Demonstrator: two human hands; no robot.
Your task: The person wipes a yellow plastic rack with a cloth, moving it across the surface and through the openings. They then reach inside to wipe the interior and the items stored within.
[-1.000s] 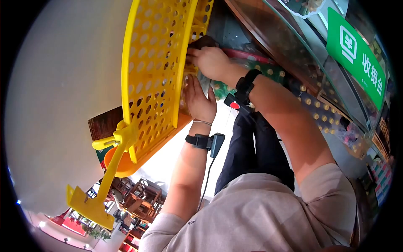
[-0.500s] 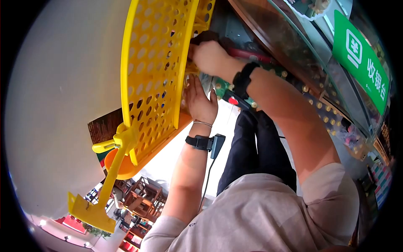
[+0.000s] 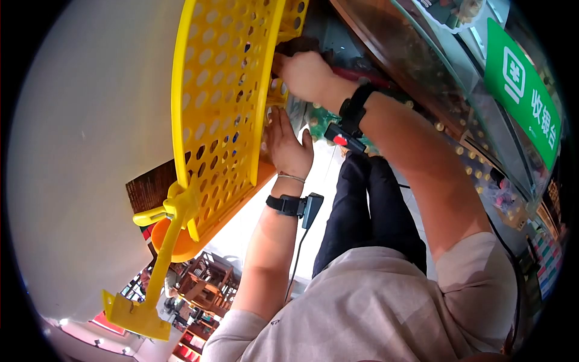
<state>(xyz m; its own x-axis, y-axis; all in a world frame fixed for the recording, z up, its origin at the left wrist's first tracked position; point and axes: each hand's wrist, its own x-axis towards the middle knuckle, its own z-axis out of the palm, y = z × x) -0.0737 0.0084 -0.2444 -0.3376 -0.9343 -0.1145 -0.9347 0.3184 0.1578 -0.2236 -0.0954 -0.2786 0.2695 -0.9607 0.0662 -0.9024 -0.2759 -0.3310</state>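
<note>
A yellow rack [image 3: 223,78] with rows of round holes rises in front of me. Against the inner side of its edge, my left hand [image 3: 289,145] lies with fingers stretched out and thumb apart, holding nothing. Higher up, my right hand [image 3: 309,75] is closed on a dark, crumpled cloth [image 3: 297,46] close to the rack's side. Its fingertips are partly hidden behind the rack's edge. A strap with a small box [image 3: 310,211] circles my left wrist, and a similar strapped box [image 3: 345,139] is on my right.
A glass counter with a green sign [image 3: 522,90] stands at the right. On the lower left, a yellow bracket arm [image 3: 158,259] juts from the rack beside an orange rounded part [image 3: 169,241]. Wooden chairs [image 3: 208,280] stand farther off, and a pale wall [image 3: 84,151] fills the left.
My right hand and forearm have shifted slightly right and down, and the strapped box on that wrist has moved with them. My left hand keeps its place on the rack.
</note>
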